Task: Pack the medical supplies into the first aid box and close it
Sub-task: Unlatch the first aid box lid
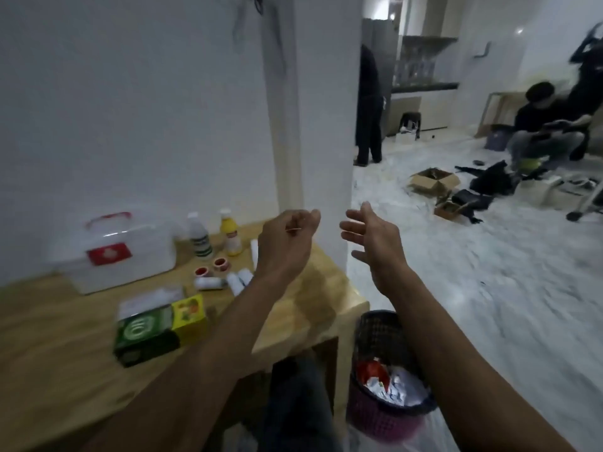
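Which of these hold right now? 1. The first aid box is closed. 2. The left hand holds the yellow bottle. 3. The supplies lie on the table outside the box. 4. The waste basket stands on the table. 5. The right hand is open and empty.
1. True: the first aid box has its lid down, red handle on top.
2. False: the left hand is raised above the table, its fingers curled; the yellow bottle stands untouched beside the white bottle.
3. True: bottles, tape rolls, bandage rolls and the green carton lie on the table.
4. False: the waste basket stands on the floor beside the table.
5. True: the right hand has its fingers spread and holds nothing.
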`<state>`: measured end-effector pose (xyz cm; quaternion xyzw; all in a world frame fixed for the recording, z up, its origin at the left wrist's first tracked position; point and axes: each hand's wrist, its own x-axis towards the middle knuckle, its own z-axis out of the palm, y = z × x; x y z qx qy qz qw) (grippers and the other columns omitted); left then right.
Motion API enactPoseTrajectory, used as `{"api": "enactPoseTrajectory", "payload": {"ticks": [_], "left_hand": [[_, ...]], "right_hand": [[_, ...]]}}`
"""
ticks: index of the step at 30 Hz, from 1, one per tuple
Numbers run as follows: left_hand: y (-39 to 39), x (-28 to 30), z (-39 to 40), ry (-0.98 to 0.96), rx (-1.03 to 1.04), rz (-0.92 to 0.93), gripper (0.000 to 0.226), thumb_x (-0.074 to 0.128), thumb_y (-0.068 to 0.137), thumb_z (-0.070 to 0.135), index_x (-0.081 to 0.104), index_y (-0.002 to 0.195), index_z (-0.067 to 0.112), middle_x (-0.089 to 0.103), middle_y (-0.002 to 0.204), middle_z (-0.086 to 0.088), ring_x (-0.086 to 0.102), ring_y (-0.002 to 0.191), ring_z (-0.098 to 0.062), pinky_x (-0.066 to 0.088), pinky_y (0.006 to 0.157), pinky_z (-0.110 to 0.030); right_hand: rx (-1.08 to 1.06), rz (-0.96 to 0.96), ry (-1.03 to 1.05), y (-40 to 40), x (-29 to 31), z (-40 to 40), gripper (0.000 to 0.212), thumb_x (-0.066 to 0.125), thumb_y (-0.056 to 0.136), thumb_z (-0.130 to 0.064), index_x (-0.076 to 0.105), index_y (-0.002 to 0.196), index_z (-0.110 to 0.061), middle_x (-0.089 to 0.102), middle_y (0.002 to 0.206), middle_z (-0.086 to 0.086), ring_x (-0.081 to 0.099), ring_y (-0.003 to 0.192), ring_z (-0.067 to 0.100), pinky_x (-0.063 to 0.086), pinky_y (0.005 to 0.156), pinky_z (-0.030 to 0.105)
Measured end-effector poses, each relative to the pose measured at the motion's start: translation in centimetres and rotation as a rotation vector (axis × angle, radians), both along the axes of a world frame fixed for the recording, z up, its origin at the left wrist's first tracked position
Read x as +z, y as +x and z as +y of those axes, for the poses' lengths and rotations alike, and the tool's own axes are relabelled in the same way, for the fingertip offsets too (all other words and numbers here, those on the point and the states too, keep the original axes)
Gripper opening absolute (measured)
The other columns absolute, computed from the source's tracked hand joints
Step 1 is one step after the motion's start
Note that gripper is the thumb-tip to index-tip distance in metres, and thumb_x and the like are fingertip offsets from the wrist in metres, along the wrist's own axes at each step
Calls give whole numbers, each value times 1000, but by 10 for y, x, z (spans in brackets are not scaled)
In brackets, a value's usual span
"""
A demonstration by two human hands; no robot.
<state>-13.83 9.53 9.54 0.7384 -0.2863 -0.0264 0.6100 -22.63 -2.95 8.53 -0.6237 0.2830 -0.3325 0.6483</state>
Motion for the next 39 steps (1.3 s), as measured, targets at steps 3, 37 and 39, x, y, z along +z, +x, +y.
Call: {"api": "enactPoseTrajectory", "payload": {"ticks": [3, 37, 39], "left_hand": [[16, -2, 62, -11, 95, 4, 23, 63, 89, 46, 72, 93, 25, 72, 87, 12, 65, 81, 0, 51, 73, -25], [271, -45, 261, 54, 576, 85, 48, 51, 93, 53, 47, 138, 36, 47, 147, 2, 50, 129, -28, 50, 98, -55], [276, -48, 260, 50, 578, 83, 46, 52, 94, 49, 47, 138, 36, 47, 147, 3, 50, 129, -27, 50, 98, -54]], "right_hand": [[121, -4, -7, 27, 8, 44, 47, 39, 98, -54, 69, 113, -21, 73, 106, 1, 67, 101, 18, 49, 87, 45], [300, 162, -327, 320, -27, 209, 45, 40, 101, -46, 41, 144, -32, 36, 155, -5, 35, 141, 20, 33, 114, 42], [303, 165, -323, 326, -31, 209, 44, 39, 100, -47, 41, 143, -35, 36, 155, -6, 34, 141, 19, 33, 114, 45]]}}
